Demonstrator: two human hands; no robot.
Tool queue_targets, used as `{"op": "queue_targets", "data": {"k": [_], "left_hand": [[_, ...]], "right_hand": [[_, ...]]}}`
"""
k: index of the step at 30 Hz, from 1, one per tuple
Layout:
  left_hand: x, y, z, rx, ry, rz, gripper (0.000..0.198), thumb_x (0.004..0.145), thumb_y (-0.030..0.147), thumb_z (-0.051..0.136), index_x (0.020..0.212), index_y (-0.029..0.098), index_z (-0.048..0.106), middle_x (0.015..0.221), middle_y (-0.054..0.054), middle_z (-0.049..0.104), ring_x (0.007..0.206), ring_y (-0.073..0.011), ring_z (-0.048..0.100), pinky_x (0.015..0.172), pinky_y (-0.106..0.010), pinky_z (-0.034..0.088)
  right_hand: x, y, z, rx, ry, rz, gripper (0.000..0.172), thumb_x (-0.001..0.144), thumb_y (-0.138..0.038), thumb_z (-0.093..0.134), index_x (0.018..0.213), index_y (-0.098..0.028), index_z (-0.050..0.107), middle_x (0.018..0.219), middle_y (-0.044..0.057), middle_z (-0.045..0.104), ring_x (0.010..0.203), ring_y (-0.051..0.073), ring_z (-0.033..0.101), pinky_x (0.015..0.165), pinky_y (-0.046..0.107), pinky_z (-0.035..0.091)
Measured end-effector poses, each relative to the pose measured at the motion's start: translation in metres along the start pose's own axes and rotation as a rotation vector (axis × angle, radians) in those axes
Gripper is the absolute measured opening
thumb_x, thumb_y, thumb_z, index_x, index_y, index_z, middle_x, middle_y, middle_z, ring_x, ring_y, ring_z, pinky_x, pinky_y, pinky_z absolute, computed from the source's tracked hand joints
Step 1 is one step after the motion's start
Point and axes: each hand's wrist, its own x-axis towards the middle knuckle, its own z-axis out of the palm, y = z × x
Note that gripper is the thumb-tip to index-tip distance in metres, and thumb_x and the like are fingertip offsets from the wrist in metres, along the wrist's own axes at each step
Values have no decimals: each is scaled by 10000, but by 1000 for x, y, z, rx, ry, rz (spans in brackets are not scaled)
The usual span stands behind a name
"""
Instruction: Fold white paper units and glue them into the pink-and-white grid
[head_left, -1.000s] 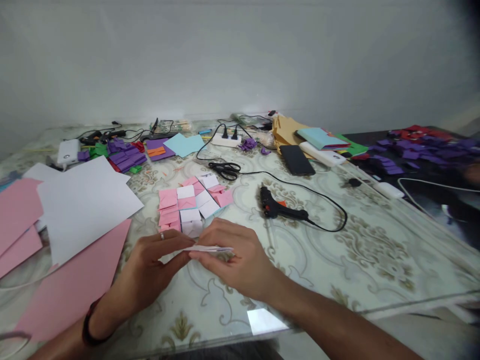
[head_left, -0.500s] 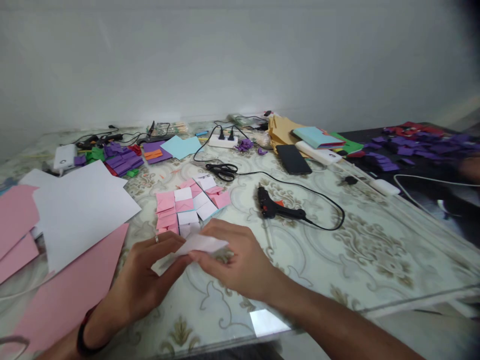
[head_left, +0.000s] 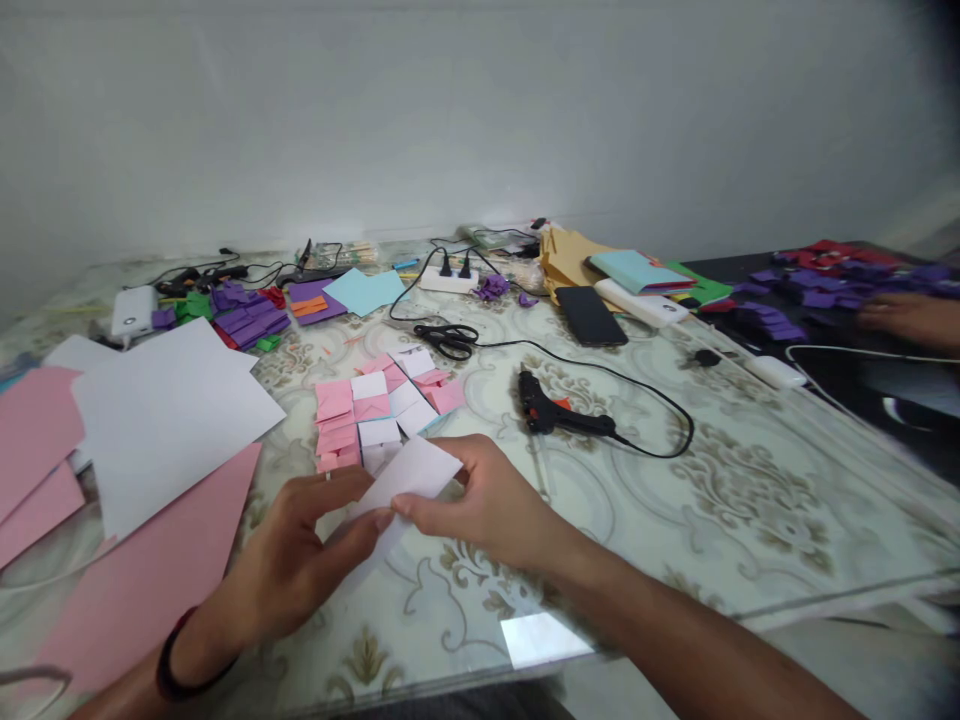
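Note:
A small piece of white paper (head_left: 421, 468) is pinched between both my hands above the near part of the table. My left hand (head_left: 304, 545), with a ring and a dark wristband, grips its lower left side, thumb on top. From the right, my right hand (head_left: 480, 505) holds the other side, its thumb pressed on the paper and its fingers behind. Just beyond the hands lie folded pink and white paper pieces (head_left: 373, 408) in rows. Part of the nearest row is hidden by the held paper.
To the left are large white sheets (head_left: 172, 410) and pink sheets (head_left: 161, 570). A black glue gun (head_left: 562, 412), scissors (head_left: 448, 340), a phone (head_left: 590, 315) and a power strip (head_left: 448, 280) lie beyond. At far right another person's hand (head_left: 911, 318) is near purple folded pieces (head_left: 825, 285).
The white paper has tilted so that more of its face shows; my hands have shifted only slightly. The other person's hand has come further into view at the right.

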Motion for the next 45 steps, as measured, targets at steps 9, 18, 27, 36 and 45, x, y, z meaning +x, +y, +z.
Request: {"op": "queue_targets", "data": {"k": [9,18,27,36,45], "left_hand": [[-3,-11,-8,91,-88,-130,398,1022,419,600,701,199,516,674,25,470,636,-133,431,577,-269,372],[3,-11,-17,47,-56,-267,440,991,513,613,691,193,578,661,14,524,626,-143,465,524,-256,343],[11,-14,-33,-267,237,-195,305,994,438,646,837,183,702,757,-31,723,699,-175,692,660,-284,562],[13,-7,-9,-623,194,-373,354,968,478,691,1181,209,602,1186,-108,722,931,-234,723,823,-400,622],[7,-19,7,-678,105,-423,286,965,450,665,1008,168,643,875,-65,718,827,-232,706,697,-357,608]], "right_hand": [[8,-7,-19,19,145,-195,255,742,-366,886,715,-181,713,718,-1,657,685,146,549,628,264,453],[13,-5,-31,167,333,-257,189,720,-283,886,694,-193,722,672,-25,625,633,126,521,608,269,413],[17,-16,-44,404,471,-345,200,734,-269,880,701,-221,689,629,-60,592,500,92,554,521,238,425],[9,12,-15,146,150,-320,129,992,-334,674,994,-205,663,799,11,759,749,167,715,773,305,553],[4,11,14,-120,6,-277,83,917,-206,617,847,-209,571,890,36,672,828,200,662,741,318,502]]}}
